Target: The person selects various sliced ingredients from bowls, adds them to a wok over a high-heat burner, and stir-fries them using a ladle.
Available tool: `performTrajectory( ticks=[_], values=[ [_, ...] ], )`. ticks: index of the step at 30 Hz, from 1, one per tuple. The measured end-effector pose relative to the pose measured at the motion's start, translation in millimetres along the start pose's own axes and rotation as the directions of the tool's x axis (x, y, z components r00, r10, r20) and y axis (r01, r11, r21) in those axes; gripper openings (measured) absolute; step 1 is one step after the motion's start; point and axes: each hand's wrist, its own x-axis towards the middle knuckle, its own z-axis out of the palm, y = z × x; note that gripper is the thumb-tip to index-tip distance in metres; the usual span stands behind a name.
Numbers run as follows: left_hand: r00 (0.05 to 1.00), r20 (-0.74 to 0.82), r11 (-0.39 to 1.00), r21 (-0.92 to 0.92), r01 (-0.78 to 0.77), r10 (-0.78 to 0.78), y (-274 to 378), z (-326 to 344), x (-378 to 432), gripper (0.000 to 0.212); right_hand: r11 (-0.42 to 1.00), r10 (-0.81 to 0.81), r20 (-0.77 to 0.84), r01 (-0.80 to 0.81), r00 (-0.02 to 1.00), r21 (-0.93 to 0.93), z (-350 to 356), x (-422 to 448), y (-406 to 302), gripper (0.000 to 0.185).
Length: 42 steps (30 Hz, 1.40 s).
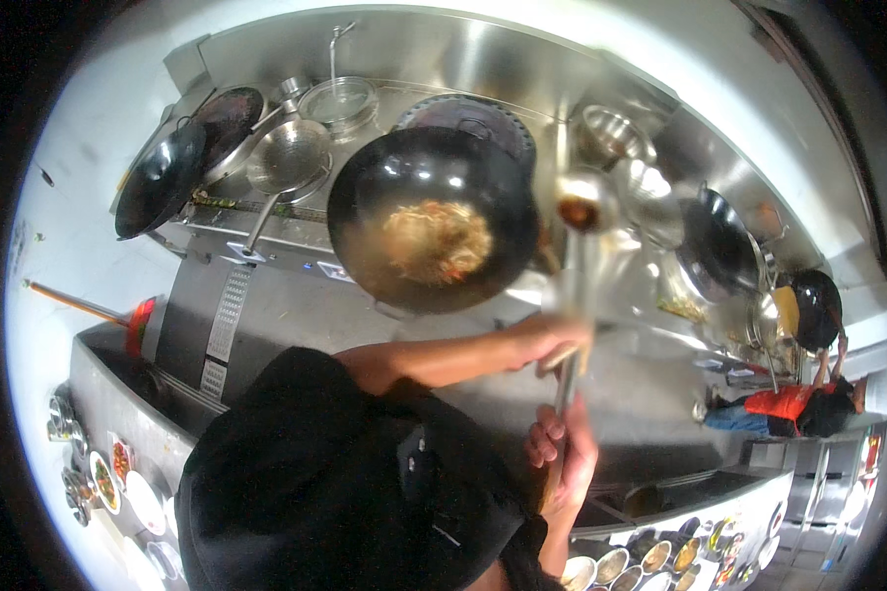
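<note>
A large black wok (429,170) stands on the range, with noodle-like food and orange-red bits (440,240) in it. To its right, a metal ladle (585,201) with dark brown sauce in its bowl is held out over the range. My right hand (571,451) grips the ladle's long handle near its wooden end. Farther up, my left hand (551,343) is closed at the blurred shaft, around a pale handle-like piece; whether this belongs to the ladle or to a second utensil, I cannot tell. Neither hand touches the wok's bowl.
Left of the wok lie a strainer (290,156), a glass bowl (338,103) and a black wok (161,181). Another wok (721,244) and steel bowls (613,137) stand right. Behind me are counters with dishes (146,502). A co-worker (791,406) holds a wok at far right.
</note>
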Motion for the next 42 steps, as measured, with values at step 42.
performTrajectory(
  ticks=[42],
  values=[
    [0.833, -0.537, 0.984, 0.171, -0.047, 0.133, -47.5, -446.9, 100.1, 0.043, 0.683, 0.712, 0.313, -0.519, 0.628, -0.513, 397.1, 654.4, 224.0, 0.011]
  ],
)
